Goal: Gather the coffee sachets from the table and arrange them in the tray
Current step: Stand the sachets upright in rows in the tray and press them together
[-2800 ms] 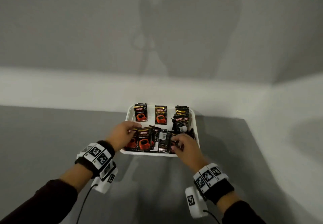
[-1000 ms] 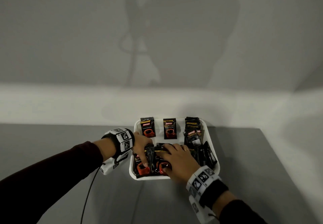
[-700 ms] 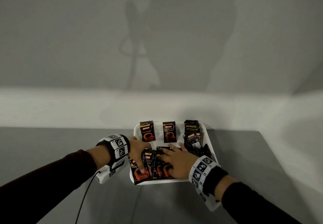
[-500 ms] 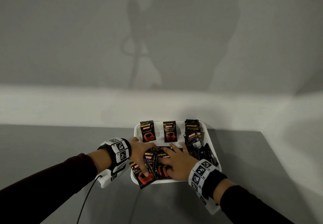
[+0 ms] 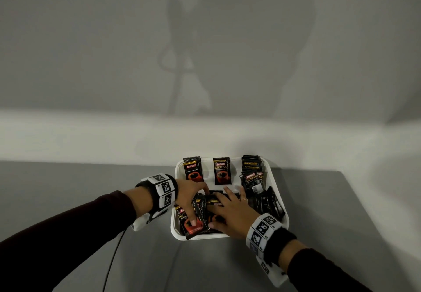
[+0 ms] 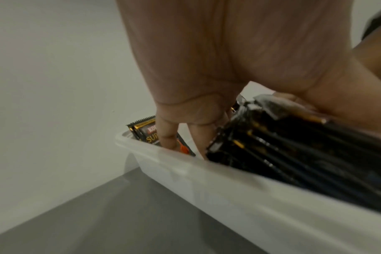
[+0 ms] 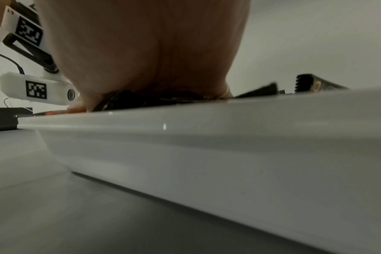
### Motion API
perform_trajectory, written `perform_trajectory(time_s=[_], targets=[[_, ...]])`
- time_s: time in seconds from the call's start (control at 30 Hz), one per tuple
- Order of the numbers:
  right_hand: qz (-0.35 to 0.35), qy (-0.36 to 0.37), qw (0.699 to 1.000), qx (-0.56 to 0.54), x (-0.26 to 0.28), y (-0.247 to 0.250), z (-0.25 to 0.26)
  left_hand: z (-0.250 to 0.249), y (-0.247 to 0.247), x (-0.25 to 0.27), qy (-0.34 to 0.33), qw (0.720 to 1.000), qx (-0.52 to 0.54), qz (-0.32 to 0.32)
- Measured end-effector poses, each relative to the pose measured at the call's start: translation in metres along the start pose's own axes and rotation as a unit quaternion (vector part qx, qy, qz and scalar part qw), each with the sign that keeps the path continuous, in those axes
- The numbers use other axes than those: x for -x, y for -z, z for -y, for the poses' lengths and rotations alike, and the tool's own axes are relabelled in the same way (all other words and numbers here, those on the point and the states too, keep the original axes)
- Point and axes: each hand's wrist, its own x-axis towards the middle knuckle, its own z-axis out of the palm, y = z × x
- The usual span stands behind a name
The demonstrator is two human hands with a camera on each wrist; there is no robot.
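Note:
A white tray (image 5: 216, 237) on the grey table holds several black coffee sachets with red cups. Two sachets (image 5: 193, 171) (image 5: 221, 171) and a stack (image 5: 251, 166) lean along its far wall. My left hand (image 5: 189, 198) grips a bundle of sachets (image 5: 196, 229) at the near left, thumb on the front one. In the left wrist view its fingers (image 6: 166, 137) reach down behind the bundle (image 6: 294, 146). My right hand (image 5: 232, 212) lies flat with fingers spread on the sachets in the tray's near middle. The right wrist view shows only its palm (image 7: 141, 51) above the tray wall (image 7: 207, 146).
More dark sachets (image 5: 268, 205) lie heaped at the tray's right side. The tray stands near the table's back edge, against a pale wall (image 5: 205, 64). Bare grey table top (image 5: 68, 189) stretches left of the tray and in front of it. A cable (image 5: 111, 264) hangs from my left wrist.
My left hand has tipped the bundle's front sachet toward the tray's near rim. My right hand has stayed flat on the sachets, shifting only slightly.

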Motion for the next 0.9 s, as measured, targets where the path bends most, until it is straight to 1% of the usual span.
perform_trajectory(time_s=[0.2, 0.3, 0.4, 0.5, 0.6, 0.73, 0.9], targets=[[-0.005, 0.008, 1.000, 0.014, 0.000, 0.001, 0.000, 0.005, -0.007, -0.002, 0.020, 0.999, 0.036, 0.003], [-0.010, 0.008, 1.000, 0.016, 0.002, 0.001, -0.002, 0.004, -0.005, 0.000, 0.018, 0.999, 0.040, -0.002], [-0.004, 0.005, 1.000, 0.015, 0.004, 0.000, -0.004, 0.002, -0.002, 0.002, 0.010, 1.000, 0.022, -0.012], [-0.004, 0.002, 1.000, 0.006, 0.006, 0.000, -0.005, -0.002, 0.003, 0.003, 0.000, 0.999, -0.017, -0.033], [-0.008, 0.000, 1.000, 0.003, 0.006, -0.001, -0.004, -0.006, 0.007, 0.002, -0.005, 0.993, -0.085, -0.076], [-0.017, 0.000, 1.000, 0.004, 0.006, -0.001, -0.004, -0.008, 0.011, -0.006, 0.002, 0.975, -0.179, -0.128], [-0.021, 0.001, 1.000, 0.006, 0.006, -0.003, -0.005, 0.001, 0.010, -0.019, 0.031, 0.953, -0.249, -0.169]])
